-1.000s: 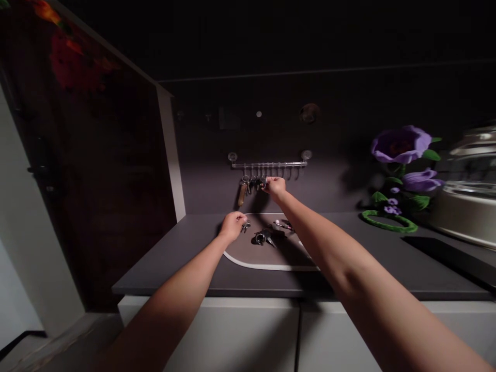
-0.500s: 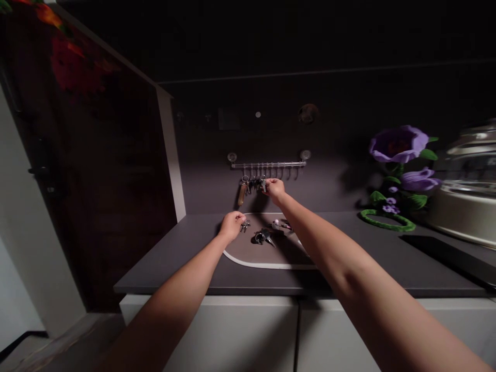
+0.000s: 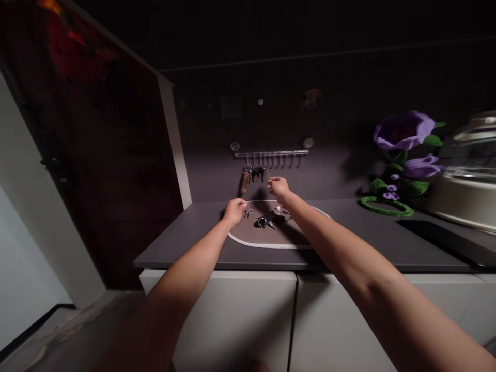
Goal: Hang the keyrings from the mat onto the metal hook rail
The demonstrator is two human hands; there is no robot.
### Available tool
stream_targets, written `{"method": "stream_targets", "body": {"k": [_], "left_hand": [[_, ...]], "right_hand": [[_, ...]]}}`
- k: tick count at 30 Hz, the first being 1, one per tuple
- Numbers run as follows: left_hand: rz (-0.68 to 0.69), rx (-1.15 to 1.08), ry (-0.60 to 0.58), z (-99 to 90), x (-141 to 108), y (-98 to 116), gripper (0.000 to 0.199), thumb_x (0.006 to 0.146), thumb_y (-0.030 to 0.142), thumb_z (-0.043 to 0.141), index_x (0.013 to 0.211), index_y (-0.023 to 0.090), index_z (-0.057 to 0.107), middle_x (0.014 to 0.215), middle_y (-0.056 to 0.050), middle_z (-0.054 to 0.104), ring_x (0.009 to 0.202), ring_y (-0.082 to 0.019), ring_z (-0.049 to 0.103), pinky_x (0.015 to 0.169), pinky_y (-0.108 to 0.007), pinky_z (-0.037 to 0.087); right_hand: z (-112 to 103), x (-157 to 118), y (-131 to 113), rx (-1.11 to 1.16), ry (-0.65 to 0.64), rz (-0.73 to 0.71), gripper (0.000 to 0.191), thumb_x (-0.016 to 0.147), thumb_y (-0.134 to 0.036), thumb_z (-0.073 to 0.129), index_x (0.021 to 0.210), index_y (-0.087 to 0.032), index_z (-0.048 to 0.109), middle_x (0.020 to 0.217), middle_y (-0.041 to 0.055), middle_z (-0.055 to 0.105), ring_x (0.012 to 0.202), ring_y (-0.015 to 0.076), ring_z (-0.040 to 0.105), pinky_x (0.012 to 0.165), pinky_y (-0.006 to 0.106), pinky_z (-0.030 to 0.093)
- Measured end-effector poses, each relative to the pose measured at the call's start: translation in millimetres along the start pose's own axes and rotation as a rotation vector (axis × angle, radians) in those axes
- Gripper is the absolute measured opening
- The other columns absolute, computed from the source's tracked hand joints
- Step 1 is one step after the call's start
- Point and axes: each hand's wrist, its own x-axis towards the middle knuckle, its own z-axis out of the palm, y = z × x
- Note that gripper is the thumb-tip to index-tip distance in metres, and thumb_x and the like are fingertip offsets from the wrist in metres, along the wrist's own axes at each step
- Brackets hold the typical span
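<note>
My left hand [image 3: 235,211] is pinched above the left side of a brown tray [image 3: 251,243] with a white rim. A small bunch of keys [image 3: 248,212] shows just below its fingertips, apparently held there. My right hand [image 3: 279,188] is in front of the wall, below a clear hook rail [image 3: 271,153], its fingers curled but slightly apart, with nothing visible in them. Several keys [image 3: 256,173] hang from the rail's left hooks, beside a brown key fob [image 3: 245,183]. On the tray lie a key ring with a dark key [image 3: 267,222] and another set with a pinkish bead [image 3: 278,208].
Purple artificial flowers [image 3: 405,132] with a green ring base [image 3: 387,207] stand at the right. Beside them is a cream, glass-topped appliance [image 3: 467,199]. White cabinet doors [image 3: 236,320] are below the grey counter [image 3: 178,232]. A dark door [image 3: 96,181] is at the left.
My right hand has let go of the keys at the hooks and drawn back slightly down and right; they hang from the rail. The view has tilted down. My left hand stays over the tray.
</note>
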Motion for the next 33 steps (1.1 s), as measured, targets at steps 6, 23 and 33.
{"method": "stream_targets", "body": {"k": [6, 23, 33], "left_hand": [[-0.012, 0.022, -0.006, -1.1, 3, -3, 0.011, 0.072, 0.015, 0.054, 0.074, 0.012, 0.065, 0.068, -0.003, 0.062, 0.064, -0.012, 0.054, 0.067, -0.024, 0.041], [-0.02, 0.345, -0.152, -4.1, 1, 3, 0.019, 0.065, 0.033, 0.064, 0.068, 0.014, 0.066, 0.069, -0.004, 0.064, 0.061, -0.012, 0.052, 0.061, -0.024, 0.038], [-0.13, 0.288, -0.247, -2.7, 1, 3, 0.016, 0.064, 0.028, 0.063, 0.073, 0.015, 0.067, 0.061, 0.0, 0.061, 0.054, -0.01, 0.048, 0.056, -0.023, 0.036]], "right_hand": [[1, -33, 9, -0.107, -0.19, -0.02, 0.008, 0.069, -0.016, 0.051, 0.074, -0.013, 0.056, 0.067, 0.0011, 0.057, 0.056, 0.0059, 0.048, 0.057, 0.02, 0.038], [-8, -37, 33, -0.969, -0.425, -0.354, 0.018, 0.074, -0.021, 0.055, 0.085, -0.016, 0.068, 0.086, 0.0053, 0.069, 0.08, 0.0131, 0.06, 0.071, 0.019, 0.039], [-5, -37, 32, -1.008, -0.446, -0.331, 0.019, 0.074, -0.023, 0.057, 0.087, -0.016, 0.069, 0.086, 0.0048, 0.069, 0.08, 0.0128, 0.06, 0.071, 0.018, 0.04]]}}
